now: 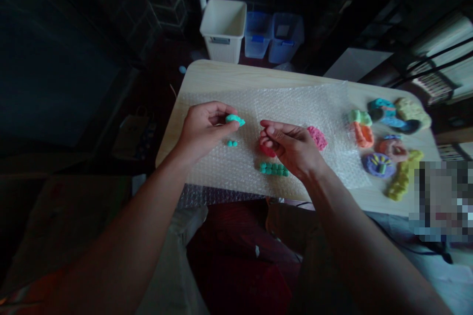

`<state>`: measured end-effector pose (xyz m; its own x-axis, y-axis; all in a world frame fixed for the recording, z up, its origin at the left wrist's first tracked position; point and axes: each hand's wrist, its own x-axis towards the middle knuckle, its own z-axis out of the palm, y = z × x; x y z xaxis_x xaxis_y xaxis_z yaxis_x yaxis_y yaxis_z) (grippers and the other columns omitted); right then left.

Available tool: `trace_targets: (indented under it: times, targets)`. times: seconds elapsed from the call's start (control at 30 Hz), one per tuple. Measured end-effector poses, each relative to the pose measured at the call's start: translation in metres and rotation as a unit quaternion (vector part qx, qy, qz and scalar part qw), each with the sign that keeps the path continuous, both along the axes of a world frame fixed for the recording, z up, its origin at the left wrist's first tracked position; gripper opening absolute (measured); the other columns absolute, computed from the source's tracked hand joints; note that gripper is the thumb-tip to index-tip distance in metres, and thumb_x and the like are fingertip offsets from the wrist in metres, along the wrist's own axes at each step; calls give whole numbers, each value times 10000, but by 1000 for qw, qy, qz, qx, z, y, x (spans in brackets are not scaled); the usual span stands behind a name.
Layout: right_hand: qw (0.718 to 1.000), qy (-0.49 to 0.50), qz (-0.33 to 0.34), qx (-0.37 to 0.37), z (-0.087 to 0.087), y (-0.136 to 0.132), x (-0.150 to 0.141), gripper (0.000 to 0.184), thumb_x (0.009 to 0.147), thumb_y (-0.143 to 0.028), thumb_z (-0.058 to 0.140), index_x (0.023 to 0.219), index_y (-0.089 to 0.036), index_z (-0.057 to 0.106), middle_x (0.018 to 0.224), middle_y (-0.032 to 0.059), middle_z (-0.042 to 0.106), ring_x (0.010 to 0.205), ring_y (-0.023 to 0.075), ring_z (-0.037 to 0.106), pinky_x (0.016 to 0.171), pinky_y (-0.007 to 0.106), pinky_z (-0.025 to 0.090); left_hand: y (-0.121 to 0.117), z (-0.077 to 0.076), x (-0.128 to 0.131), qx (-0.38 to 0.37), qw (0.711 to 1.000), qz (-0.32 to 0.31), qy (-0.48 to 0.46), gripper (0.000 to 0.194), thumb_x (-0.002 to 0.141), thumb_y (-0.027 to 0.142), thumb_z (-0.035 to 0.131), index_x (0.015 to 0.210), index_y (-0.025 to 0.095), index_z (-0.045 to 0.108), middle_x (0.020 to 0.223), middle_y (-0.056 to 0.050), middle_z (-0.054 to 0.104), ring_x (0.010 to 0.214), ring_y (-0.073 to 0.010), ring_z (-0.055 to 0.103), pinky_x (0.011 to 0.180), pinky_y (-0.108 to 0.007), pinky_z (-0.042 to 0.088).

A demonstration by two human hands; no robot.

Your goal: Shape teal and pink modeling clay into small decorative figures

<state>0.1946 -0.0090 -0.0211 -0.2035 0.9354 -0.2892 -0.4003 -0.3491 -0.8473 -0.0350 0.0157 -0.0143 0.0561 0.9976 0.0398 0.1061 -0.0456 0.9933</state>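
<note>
Left hand pinches turquoise clay by its rear, apparently leaving the tip free. Two turquoise balls at the clay's six o'clock. Right hand, three o'clock: thumb pressed to fingers, nothing visible between.

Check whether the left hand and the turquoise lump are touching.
Touching. The head view shows the turquoise lump held in the fingers of the left hand, with one end sticking out past them.
</note>
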Motion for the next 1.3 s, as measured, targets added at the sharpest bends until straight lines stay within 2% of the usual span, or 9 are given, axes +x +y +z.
trace_targets:
  times: [0.27,0.4,0.5,0.6,0.7,0.87,0.97,1.1,1.3]
  targets:
    - [997,-69,-14,-9,5,-1,-7,577,713,-736,898,714,-211,660,545,3,706,419,139,658,357,212,486,2,-2,0,-2,1000,16,-8,298,699,270,924,941,168,782,958,-89,823,904,-223,780,838,-331,632]
    - [994,-102,-22,4,9,-4,-11,648,810,-871,709,692,-249,571,365,-67,481,226,104,385,225,231,222,2,-3,-1,-4,1000,18,-16,294,698,257,924,942,173,784,986,-90,828,924,-225,781,856,-336,634]
    - [996,-88,-2,9,8,-3,-11,685,839,-909,626,634,-275,467,340,-100,341,230,78,213,242,244,133,1,-3,-1,-5,1000,21,-20,293,698,249,919,945,171,781,994,-91,827,940,-228,785,873,-341,637]
    - [997,-71,6,11,3,0,-9,672,832,-888,664,640,-270,481,390,-111,293,295,78,187,288,247,144,1,-2,-1,-9,1000,17,-20,295,704,249,916,951,165,778,987,-93,825,938,-228,789,870,-339,638]
    - [998,-57,-5,8,-2,3,-8,554,793,-754,826,734,-239,631,492,-106,322,382,80,263,351,234,202,1,-1,-1,-5,1000,7,-23,290,717,257,914,957,166,781,988,-95,825,934,-226,787,860,-337,638]
    - [999,-28,20,20,-1,0,-7,376,733,-504,977,868,-204,796,651,-36,602,589,110,571,526,236,476,-1,1,0,3,1000,-3,-23,291,724,258,912,969,159,791,989,-94,824,914,-215,778,833,-317,632]
    - [999,-46,3,29,1,-3,-7,367,677,-416,1026,922,-222,833,759,-13,737,672,124,681,609,244,560,-3,4,2,-9,999,-25,-26,304,720,273,918,974,164,793,973,-89,821,874,-217,774,735,-299,628]
    - [994,-90,-16,63,-1,-5,-9,347,716,-379,1007,992,-226,861,808,10,801,676,127,715,610,247,578,-6,7,5,-35,996,-71,-30,316,725,290,915,991,172,790,931,-81,813,790,-214,761,589,-271,582]
    - [987,-109,-10,115,-1,-8,-16,277,745,-362,976,942,-206,862,780,23,814,648,132,704,607,262,573,-8,8,9,-21,993,-112,-35,285,736,254,902,980,151,795,948,-87,818,826,-205,765,710,-298,613]
